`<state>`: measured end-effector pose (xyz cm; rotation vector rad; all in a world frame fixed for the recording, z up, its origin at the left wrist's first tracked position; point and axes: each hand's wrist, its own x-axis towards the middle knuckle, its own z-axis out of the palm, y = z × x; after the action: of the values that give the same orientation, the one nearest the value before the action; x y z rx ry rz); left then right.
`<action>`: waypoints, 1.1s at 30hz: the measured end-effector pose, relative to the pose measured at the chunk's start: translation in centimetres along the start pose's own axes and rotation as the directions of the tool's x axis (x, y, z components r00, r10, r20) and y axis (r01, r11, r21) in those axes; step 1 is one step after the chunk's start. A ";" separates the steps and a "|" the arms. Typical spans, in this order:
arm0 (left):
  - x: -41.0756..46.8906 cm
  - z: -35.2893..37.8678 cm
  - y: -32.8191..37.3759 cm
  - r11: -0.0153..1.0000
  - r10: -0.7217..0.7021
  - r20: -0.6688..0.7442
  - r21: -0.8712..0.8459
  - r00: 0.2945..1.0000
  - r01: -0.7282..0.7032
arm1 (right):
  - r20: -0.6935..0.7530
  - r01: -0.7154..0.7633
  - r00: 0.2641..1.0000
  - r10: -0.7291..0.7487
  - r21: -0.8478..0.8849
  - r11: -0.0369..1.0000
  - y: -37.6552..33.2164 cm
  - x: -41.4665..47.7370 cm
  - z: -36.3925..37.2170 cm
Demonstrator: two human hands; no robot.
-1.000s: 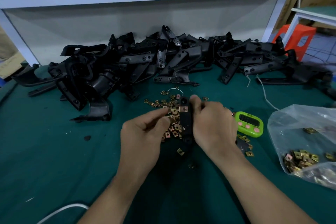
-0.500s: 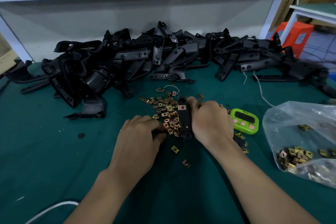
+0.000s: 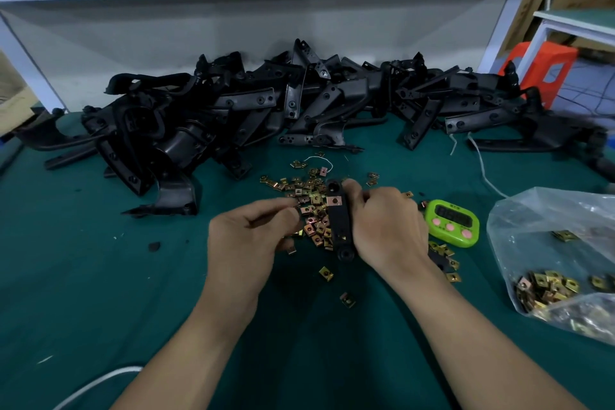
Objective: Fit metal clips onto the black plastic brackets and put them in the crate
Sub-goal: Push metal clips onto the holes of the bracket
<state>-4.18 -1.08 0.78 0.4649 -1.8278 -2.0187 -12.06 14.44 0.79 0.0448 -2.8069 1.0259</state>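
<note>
My right hand grips a black plastic bracket that stands lengthwise over a scatter of brass-coloured metal clips on the green mat. One clip sits fitted on the bracket's upper part. My left hand is just left of the bracket, thumb and forefinger pinched together at the clip pile; what they pinch is too small to make out. A big heap of black brackets lies along the back of the table. No crate is in view.
A green timer lies right of my right hand. A clear plastic bag with more clips sits at the right edge. Loose clips lie near my wrists. A white cord crosses the near left corner. An orange stool stands beyond the table.
My left hand has lifted off the mat and drawn its thumb and forefinger together at the clip pile. My right hand keeps its grip on the bracket in the same spot.
</note>
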 end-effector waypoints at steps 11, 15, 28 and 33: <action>0.1 -0.1 -0.6 0.993 0.016 0.090 0.119 0.996 -0.027 | 0.016 0.010 1.000 -0.010 0.007 1.000 -0.1 -0.1 -0.1; 0.4 -0.2 -0.9 0.973 0.069 0.087 0.215 0.994 -0.087 | 0.012 0.007 1.000 -0.007 0.021 1.000 0.0 0.1 -0.1; 0.8 -1.1 -0.6 0.841 0.144 -0.002 0.527 0.990 -0.122 | -0.014 -0.008 1.000 0.008 -0.019 1.000 0.3 0.5 -0.7; 0.7 -1.3 -0.3 0.818 0.188 -0.003 0.554 0.982 -0.155 | -0.006 -0.056 0.998 0.056 -0.054 0.997 0.8 1.3 -1.4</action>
<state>-4.20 -2.53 0.40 0.4818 -2.3160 -1.3172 -13.23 15.99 1.54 -0.0421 -2.8457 0.9597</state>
